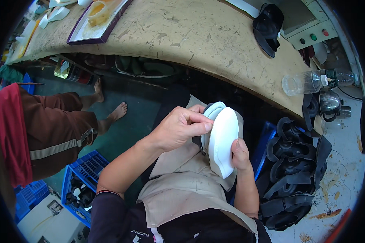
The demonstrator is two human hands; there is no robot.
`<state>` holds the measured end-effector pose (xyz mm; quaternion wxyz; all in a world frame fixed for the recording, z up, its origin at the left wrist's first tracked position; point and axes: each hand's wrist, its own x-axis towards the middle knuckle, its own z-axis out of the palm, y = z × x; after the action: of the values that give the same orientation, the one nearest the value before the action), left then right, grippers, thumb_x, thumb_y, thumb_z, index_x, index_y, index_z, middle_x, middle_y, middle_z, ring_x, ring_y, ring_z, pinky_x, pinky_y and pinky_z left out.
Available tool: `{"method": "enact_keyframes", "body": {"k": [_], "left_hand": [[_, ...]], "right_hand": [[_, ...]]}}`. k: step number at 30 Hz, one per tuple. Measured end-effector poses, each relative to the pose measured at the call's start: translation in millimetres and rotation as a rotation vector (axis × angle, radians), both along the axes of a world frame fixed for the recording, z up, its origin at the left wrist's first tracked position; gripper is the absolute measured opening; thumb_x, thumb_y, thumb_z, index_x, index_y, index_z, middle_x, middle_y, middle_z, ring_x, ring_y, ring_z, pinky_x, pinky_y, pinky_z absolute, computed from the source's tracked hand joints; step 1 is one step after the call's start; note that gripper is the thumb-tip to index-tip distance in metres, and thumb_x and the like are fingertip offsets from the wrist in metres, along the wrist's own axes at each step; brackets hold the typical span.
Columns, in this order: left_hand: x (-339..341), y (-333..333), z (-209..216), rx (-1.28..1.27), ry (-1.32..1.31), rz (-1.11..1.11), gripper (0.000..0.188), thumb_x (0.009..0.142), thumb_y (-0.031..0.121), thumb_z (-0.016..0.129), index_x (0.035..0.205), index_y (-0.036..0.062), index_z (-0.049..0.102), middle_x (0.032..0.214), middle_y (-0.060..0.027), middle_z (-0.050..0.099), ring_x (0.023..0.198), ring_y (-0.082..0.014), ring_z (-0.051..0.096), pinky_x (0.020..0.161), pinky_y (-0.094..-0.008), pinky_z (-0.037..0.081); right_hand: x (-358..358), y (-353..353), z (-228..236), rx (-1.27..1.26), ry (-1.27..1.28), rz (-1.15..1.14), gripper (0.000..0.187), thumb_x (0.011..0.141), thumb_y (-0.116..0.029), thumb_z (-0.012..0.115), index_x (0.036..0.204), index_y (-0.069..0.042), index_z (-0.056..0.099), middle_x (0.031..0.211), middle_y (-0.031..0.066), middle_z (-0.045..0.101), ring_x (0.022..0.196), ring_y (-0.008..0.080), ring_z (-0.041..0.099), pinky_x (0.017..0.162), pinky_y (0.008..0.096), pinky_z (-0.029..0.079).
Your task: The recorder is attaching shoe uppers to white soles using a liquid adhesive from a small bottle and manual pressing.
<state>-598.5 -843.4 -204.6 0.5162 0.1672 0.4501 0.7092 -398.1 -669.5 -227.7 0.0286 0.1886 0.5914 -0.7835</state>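
Over my lap, both hands hold a white shoe part [224, 141], long and curved with a smooth face and a seam-like line along one edge. My right hand [241, 154] grips its right side, thumb lying on the white face. My left hand [180, 127] pinches at its upper left edge, thumb against forefinger. Behind the white face sits a light grey-blue layered piece [213, 110] with a dark rim; how the two join is hidden. A beige apron [186, 182] covers my lap beneath them.
A long paper-covered workbench [170, 28] runs ahead, bearing a purple-edged tray [103, 38], a black sandal [267, 30] and a plastic bottle [302, 83]. Several black sandals [292, 162] are stacked at right. Blue crates [87, 166] stand at left, near another person's legs [61, 117].
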Motion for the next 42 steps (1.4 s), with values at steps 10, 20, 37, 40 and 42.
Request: {"method": "enact_keyframes", "body": {"k": [10,20,37,40,42], "left_hand": [[-2,-1,-6,-0.043,-0.120,-0.034,0.020,0.088,0.010,0.075,0.105,-0.0007,0.079,0.118,-0.0154,0.056,0.105,-0.0234,0.053,0.093,-0.0316,0.043],[4,-1,-13,0.034,-0.213,-0.016,0.022,0.089,-0.002,0.068,0.109,0.0000,0.078,0.114,-0.0136,0.058,0.103,-0.0219,0.054,0.091,-0.0298,0.045],[2,-6,-15,0.040,-0.176,-0.036,0.018,0.090,0.003,0.068,0.105,-0.0005,0.079,0.115,-0.0119,0.057,0.103,-0.0195,0.052,0.090,-0.0281,0.043],[6,-5,-12,0.035,-0.193,-0.018,0.016,0.090,0.012,0.073,0.098,-0.0014,0.080,0.119,-0.0134,0.056,0.105,-0.0213,0.052,0.092,-0.0302,0.042],[2,-8,-13,0.018,-0.122,-0.025,0.017,0.091,0.011,0.072,0.101,-0.0014,0.079,0.119,-0.0135,0.056,0.104,-0.0208,0.052,0.091,-0.0292,0.042]], "right_hand": [[-4,-2,4,0.014,-0.022,0.024,0.075,0.104,-0.056,0.044,0.140,0.010,0.047,0.111,0.0208,0.071,0.087,0.0273,0.073,0.077,0.0316,0.059],[1,-3,-6,-0.018,-0.023,-0.033,0.074,0.103,-0.054,0.050,0.135,0.013,0.049,0.112,0.0254,0.069,0.086,0.0305,0.073,0.076,0.0336,0.060],[-3,-7,-8,0.009,0.031,-0.010,0.073,0.103,-0.053,0.050,0.134,0.013,0.050,0.109,0.0237,0.070,0.084,0.0286,0.073,0.074,0.0320,0.059],[-5,-8,-6,0.017,0.030,-0.034,0.072,0.103,-0.053,0.050,0.133,0.012,0.051,0.109,0.0233,0.070,0.083,0.0282,0.073,0.074,0.0317,0.059],[-4,-8,-4,0.026,0.017,-0.031,0.071,0.103,-0.053,0.050,0.133,0.012,0.051,0.109,0.0232,0.070,0.083,0.0281,0.073,0.074,0.0317,0.059]]}}
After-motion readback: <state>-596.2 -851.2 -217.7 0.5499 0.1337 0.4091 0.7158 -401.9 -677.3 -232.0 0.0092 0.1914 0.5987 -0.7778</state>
